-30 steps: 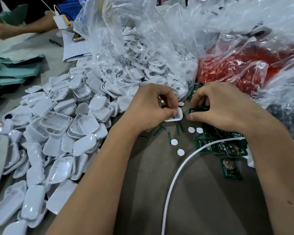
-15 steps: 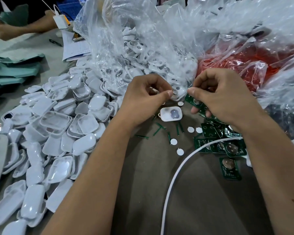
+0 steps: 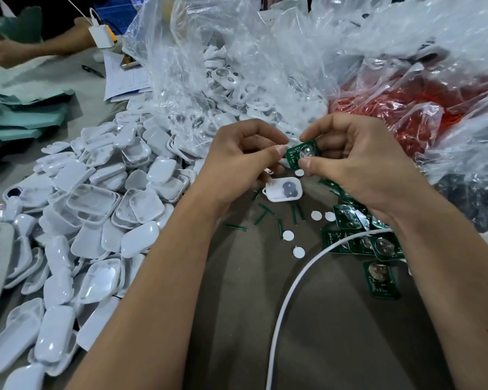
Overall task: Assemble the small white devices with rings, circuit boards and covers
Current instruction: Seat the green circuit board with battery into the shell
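- A person's right hand (image 3: 358, 167) pinches a green circuit board (image 3: 302, 153) between thumb and forefinger, holding it above the worktop (image 3: 335, 333) near its far middle.
- The left hand (image 3: 237, 164), fingers curled, meets the board's left edge with its thumb tip and forefinger.
- Just below the two hands, a small white device shell (image 3: 283, 190) lies open side up on the worktop, a grey part seated inside it.
- More green circuit boards (image 3: 361, 237) lie scattered toward the right edge, under the right wrist.
- Small white discs (image 3: 298, 252) and thin green strips (image 3: 261, 216) dot the brown surface between the forearms.
- A heap of white covers (image 3: 102, 209) spreads along the left side.
- Clear plastic bags (image 3: 237, 80) of white shells stand at the far edge, beside a bag of red parts (image 3: 400, 108).
- A white cable (image 3: 288, 305) curves across the near right.
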Demonstrator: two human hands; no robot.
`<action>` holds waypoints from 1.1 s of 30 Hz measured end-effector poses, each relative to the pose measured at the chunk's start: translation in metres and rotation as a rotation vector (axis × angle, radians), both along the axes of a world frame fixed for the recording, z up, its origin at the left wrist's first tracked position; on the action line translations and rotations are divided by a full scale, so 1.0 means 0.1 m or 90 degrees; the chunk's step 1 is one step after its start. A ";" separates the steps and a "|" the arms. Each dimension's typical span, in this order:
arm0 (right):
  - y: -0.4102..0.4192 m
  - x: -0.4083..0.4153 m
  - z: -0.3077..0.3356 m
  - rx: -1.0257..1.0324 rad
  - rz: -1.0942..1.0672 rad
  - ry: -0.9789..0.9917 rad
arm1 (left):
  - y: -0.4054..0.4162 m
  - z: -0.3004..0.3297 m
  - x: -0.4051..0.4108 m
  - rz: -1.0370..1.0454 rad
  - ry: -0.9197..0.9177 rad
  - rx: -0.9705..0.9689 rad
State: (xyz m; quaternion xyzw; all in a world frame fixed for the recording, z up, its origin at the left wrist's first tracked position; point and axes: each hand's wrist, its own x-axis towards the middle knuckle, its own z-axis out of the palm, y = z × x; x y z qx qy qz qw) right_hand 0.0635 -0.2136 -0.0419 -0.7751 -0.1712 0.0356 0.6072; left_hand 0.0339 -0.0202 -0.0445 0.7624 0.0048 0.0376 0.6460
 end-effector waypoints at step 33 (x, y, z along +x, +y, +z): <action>0.08 -0.01 -0.03 -0.094 -0.102 -0.247 | -0.07 0.03 -0.02 -0.071 -0.060 -0.100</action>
